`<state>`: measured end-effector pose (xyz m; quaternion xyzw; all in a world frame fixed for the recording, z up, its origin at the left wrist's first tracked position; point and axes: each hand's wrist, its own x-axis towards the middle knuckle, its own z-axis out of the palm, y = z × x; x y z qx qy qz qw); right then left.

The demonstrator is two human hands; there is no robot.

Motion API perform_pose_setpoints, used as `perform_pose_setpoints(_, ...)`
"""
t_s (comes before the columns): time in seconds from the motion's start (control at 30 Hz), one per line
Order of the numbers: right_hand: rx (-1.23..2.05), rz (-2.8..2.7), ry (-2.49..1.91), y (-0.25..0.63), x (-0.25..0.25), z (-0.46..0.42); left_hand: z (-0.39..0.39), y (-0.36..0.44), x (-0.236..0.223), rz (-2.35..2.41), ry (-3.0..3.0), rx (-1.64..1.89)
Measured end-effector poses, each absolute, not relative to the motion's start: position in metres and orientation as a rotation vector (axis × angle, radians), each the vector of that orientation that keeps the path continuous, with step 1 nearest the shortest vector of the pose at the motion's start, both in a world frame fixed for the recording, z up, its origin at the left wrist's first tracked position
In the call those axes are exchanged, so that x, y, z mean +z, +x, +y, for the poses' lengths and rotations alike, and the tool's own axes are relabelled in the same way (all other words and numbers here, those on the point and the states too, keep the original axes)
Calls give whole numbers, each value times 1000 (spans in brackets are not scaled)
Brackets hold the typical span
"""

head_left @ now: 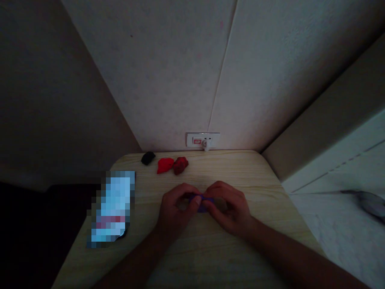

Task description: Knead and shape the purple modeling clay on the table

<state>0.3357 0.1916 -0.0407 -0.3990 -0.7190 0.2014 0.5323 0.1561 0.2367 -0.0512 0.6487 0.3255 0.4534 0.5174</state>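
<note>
Low over the middle of the wooden tabletop, my left hand (180, 204) and my right hand (227, 208) meet around a small purple piece (203, 206). Thumbs and forefingers of both hands pinch it from either side. It looks soft, but its material is hard to make out in the dim light, and the fingers hide part of it. Beyond my hands lie a bright red lump (165, 165) and a dark red lump (181, 165), side by side and touching. A black lump (148, 157) sits apart to their left, near the back edge.
A device with a lit, blurred-out screen (112, 208) lies at the left side of the wooden tabletop (192, 257). At the back, a wall socket (203, 140) with a white plug sits just above the table edge. A pale surface with a grey object (368, 202) is at the right.
</note>
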Motion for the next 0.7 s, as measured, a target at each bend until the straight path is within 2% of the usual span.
perform_pose_setpoints(0.17,582,-1461,-1081,339,-46,195,239,162,-50,814,1244,962)
perform_pose_setpoints(0.4,599,-1835,-1019,341,-48,199,242,162,-45,829,1133,914)
perform_pose_setpoints(0.7,597,-1843,-1045,337,-48,197,244,159,-47,744,1079,792)
